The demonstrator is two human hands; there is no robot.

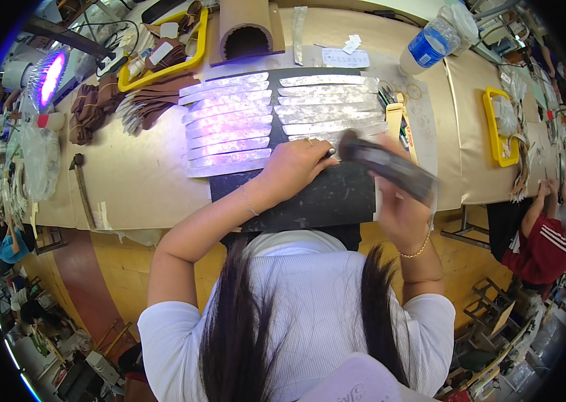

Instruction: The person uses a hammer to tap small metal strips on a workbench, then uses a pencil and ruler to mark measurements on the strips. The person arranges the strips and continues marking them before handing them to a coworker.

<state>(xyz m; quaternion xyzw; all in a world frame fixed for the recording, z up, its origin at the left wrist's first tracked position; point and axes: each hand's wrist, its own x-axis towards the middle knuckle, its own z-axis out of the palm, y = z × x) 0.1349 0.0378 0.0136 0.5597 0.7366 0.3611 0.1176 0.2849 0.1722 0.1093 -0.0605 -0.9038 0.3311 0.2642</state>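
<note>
My left hand (296, 166) rests over the black mat (323, 204), its fingers drawn together by the lower end of the right-hand row of strips. What they pinch, if anything, is too small to make out. In my right hand (400, 211), held up at the right of the mat, is a dark bar-shaped tool (390, 167) with a rounded end toward my left fingers. Motion smears both tool and hand. Shiny silvery strips lie in two stacked columns, a left column (228, 127) and a right column (330, 100).
Brown strap bundles (95, 107) and a yellow tray (197, 50) stand at the far left, near a lit lamp (48, 79). A hammer (82, 191) lies left. Beyond the mat sits a brown hollow form (248, 23). Pens (386, 97) and a plastic bottle (423, 50) are right.
</note>
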